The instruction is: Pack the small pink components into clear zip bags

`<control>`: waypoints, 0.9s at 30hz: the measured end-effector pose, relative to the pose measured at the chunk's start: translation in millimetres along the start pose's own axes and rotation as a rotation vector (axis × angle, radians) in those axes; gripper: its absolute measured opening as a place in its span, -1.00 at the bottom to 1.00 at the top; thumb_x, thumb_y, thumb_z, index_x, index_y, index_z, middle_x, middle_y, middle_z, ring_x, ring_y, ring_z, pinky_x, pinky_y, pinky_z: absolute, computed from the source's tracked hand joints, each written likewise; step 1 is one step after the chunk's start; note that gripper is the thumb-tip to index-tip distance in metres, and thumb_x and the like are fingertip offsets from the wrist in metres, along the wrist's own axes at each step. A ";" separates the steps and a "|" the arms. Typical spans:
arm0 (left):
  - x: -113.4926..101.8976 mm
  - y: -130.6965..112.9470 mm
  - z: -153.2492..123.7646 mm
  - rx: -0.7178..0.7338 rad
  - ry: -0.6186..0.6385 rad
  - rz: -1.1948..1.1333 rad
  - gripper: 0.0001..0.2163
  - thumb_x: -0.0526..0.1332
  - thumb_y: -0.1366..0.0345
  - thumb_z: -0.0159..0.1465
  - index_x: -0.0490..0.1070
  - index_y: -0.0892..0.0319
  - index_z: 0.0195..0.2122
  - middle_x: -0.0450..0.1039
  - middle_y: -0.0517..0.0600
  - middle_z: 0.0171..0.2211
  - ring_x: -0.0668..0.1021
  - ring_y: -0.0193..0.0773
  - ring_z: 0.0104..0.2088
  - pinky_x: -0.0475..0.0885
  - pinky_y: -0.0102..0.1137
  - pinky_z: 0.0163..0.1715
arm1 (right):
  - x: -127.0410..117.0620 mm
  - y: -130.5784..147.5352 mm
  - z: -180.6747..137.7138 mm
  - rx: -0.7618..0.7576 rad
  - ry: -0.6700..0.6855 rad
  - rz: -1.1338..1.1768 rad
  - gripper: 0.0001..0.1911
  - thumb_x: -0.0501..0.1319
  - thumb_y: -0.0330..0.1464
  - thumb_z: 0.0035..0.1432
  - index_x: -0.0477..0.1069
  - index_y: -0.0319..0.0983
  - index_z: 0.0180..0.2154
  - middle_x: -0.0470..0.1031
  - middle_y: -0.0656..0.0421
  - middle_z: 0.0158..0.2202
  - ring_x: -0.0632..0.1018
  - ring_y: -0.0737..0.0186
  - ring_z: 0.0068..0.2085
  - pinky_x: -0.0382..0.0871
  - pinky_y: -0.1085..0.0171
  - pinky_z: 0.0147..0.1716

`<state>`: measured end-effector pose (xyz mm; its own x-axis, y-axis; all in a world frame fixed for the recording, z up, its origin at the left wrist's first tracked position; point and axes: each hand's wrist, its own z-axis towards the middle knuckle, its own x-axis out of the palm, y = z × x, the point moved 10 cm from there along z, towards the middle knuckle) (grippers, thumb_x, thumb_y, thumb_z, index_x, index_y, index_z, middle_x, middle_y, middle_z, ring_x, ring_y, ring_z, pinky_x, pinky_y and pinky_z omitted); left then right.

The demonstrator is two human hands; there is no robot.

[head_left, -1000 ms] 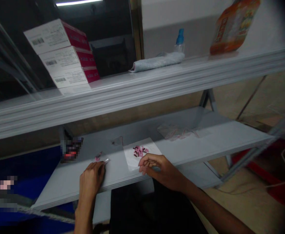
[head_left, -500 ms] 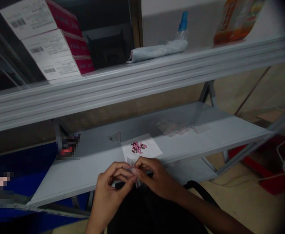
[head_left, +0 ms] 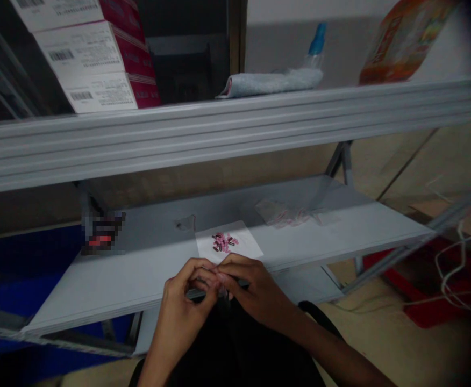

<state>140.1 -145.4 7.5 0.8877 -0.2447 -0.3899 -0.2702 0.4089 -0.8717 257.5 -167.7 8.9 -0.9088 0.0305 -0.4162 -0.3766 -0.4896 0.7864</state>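
Observation:
My left hand (head_left: 187, 295) and my right hand (head_left: 247, 287) meet at the front edge of the lower grey shelf (head_left: 332, 236). Both pinch a small clear plastic bag (head_left: 220, 287) between their fingertips; most of it is hidden by the fingers. Just beyond the hands lies a white sheet of paper (head_left: 243, 247) with a little heap of pink and dark capsules (head_left: 223, 242) on it.
A pile of small clear bags (head_left: 290, 215) lies further back on the shelf, a single one (head_left: 185, 223) to its left. The upper shelf (head_left: 235, 134) carries stacked white-and-red boxes (head_left: 94, 59), a rolled cloth (head_left: 271, 83), a spray bottle (head_left: 316, 40) and an orange packet (head_left: 405, 40).
A second ago my hands lay apart on the shelf, the left one by a small bag. They have come together at the shelf's front edge, pinching the bag between them.

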 end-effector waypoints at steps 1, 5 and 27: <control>-1.1 1.4 0.4 -0.001 -0.016 0.004 -0.87 0.25 0.37 0.25 0.43 0.13 -0.17 0.56 -0.04 -0.37 0.60 -0.28 -0.38 0.50 -0.43 -0.34 | 0.6 -0.3 -0.2 0.005 -0.001 -0.019 -0.76 0.10 -0.34 0.37 0.53 -0.20 -0.28 0.52 0.16 -0.32 0.51 0.26 -0.26 0.35 0.28 -0.21; -2.8 3.6 -1.2 0.007 -0.058 0.039 -0.90 0.23 0.39 0.24 0.44 0.13 -0.21 0.55 -0.05 -0.37 0.59 -0.30 -0.37 0.50 -0.44 -0.33 | 3.3 -4.7 -3.5 0.037 -0.012 -0.118 -0.79 0.14 -0.35 0.33 0.56 -0.18 -0.25 0.55 0.18 -0.40 0.53 0.27 -0.37 0.35 0.29 -0.31; -4.2 -9.2 -10.7 0.061 -0.230 0.285 -0.89 0.18 0.45 0.19 0.33 0.13 -0.45 0.35 -0.14 -0.52 0.42 -0.35 -0.49 0.32 -0.46 -0.41 | -10.4 -27.5 1.5 0.154 -0.117 -0.124 -0.86 0.19 -0.36 0.23 0.50 -0.20 -0.35 0.56 0.21 -0.49 0.56 0.27 -0.49 0.38 0.34 -0.42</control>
<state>134.9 -157.5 14.0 0.8427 0.0876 -0.5312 -0.5017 0.4856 -0.7159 277.1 -153.3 -7.7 -0.8653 0.1870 -0.4651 -0.5012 -0.3377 0.7967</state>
